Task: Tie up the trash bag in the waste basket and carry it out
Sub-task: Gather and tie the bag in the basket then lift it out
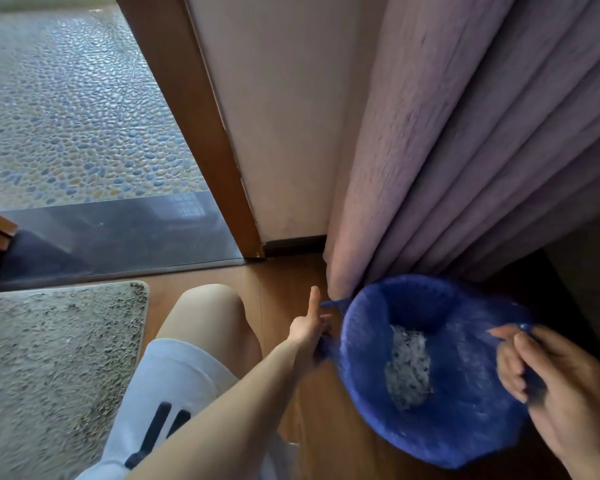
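Hands hold the blue trash bag from two sides, and its mouth is pulled wide open between them. The left hand pinches the left edge of the bag with its lower fingers, while one finger points straight up and away. The right hand is closed around the right edge of the bag, with the fingers curled over the plastic. The bag sits low on the wooden floor, just beside the bottom of a pink curtain, and the far side of its rim touches the curtain folds. Inside the bag lies some white crumpled trash. I cannot tell if a waste basket is under the plastic. A bare knee and white shorts are at the left of the bag. Further left a grey rug lies on the floor, in front of an open doorway with a brown door frame.
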{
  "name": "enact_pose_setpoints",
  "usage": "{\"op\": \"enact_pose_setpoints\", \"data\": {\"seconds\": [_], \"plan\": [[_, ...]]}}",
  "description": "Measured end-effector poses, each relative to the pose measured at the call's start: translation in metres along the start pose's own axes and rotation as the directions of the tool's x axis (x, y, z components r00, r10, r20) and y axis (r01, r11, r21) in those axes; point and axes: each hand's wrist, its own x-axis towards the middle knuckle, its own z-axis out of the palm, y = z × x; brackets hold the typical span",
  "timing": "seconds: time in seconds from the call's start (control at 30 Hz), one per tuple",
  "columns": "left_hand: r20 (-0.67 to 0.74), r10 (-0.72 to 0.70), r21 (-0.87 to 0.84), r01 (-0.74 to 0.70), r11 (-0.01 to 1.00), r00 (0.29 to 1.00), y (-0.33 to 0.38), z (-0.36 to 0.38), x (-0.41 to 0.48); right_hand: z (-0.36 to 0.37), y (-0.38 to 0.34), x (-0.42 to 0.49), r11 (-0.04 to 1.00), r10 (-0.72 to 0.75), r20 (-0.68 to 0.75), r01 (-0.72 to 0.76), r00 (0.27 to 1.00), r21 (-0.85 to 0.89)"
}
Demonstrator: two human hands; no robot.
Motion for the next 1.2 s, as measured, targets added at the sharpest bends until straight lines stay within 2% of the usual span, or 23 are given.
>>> {"op": "enact_pose_setpoints", "data": {"seconds": [0.1, 0.2, 0.33, 0.47, 0.53, 0.63, 0.7, 0.8, 0.87, 0.93, 1.0, 1.07, 1.13, 1.2], "plan": [[-0.026, 0.275, 0.196, -0.265, 0.944, 0.961, 0.011, 0.001, -0.022, 0.0, -0.01, 0.0, 1.0, -0.012, -0.014, 0.012, 1.0, 0.005], [0.155, 0.48, 0.286, -0.504, 0.815, 0.864, 0.023, 0.004, -0.055, 0.002, -0.021, 0.0, 0.995, -0.073, -0.077, 0.068, 0.994, -0.067], [0.409, 0.501, 0.331, -0.636, 0.697, 0.763, 0.027, 0.017, -0.088, 0.013, -0.028, -0.004, 0.966, -0.168, -0.183, 0.125, 0.969, -0.226], [0.489, 0.553, 0.353, -0.732, 0.582, 0.675, 0.027, 0.038, -0.102, 0.016, -0.025, -0.008, 0.934, -0.213, -0.235, 0.127, 0.948, -0.335], [0.487, 0.584, 0.356, -0.758, 0.547, 0.649, 0.027, 0.05, -0.103, 0.016, -0.022, -0.002, 0.911, -0.231, -0.278, 0.108, 0.932, -0.397], [0.441, 0.587, 0.348, -0.732, 0.585, 0.679, 0.028, 0.062, -0.106, 0.013, -0.021, 0.001, 0.934, -0.169, -0.313, 0.05, 0.934, -0.354], [0.438, 0.59, 0.314, -0.73, 0.607, 0.678, 0.029, 0.065, -0.11, 0.014, -0.028, -0.004, 0.944, -0.161, -0.268, 0.069, 0.95, -0.323], [0.452, 0.587, 0.24, -0.726, 0.645, 0.671, 0.031, 0.067, -0.122, 0.018, -0.041, -0.012, 0.926, -0.241, -0.16, 0.178, 0.957, -0.333], [0.474, 0.608, 0.246, -0.759, 0.603, 0.637, 0.032, 0.067, -0.133, 0.023, -0.047, -0.015, 0.876, -0.329, -0.129, 0.251, 0.936, -0.413], [0.534, 0.599, 0.241, -0.786, 0.569, 0.597, 0.032, 0.066, -0.145, 0.023, -0.052, -0.018, 0.778, -0.445, -0.085, 0.337, 0.892, -0.53], [0.564, 0.568, 0.217, -0.771, 0.599, 0.6, 0.033, 0.061, -0.154, 0.023, -0.058, -0.025, 0.669, -0.527, -0.015, 0.403, 0.85, -0.625], [0.607, 0.555, 0.184, -0.779, 0.599, 0.57, 0.034, 0.056, -0.163, 0.021, -0.064, -0.033, 0.623, -0.548, 0.035, 0.436, 0.836, -0.649], [0.641, 0.56, 0.145, -0.799, 0.584, 0.525, 0.035, 0.053, -0.174, 0.02, -0.07, -0.04, 0.671, -0.512, 0.03, 0.422, 0.858, -0.61], [0.658, 0.545, 0.123, -0.788, 0.603, 0.52, 0.04, 0.05, -0.187, 0.019, -0.08, -0.046, 0.724, -0.426, 0.05, 0.374, 0.903, -0.58]]}}
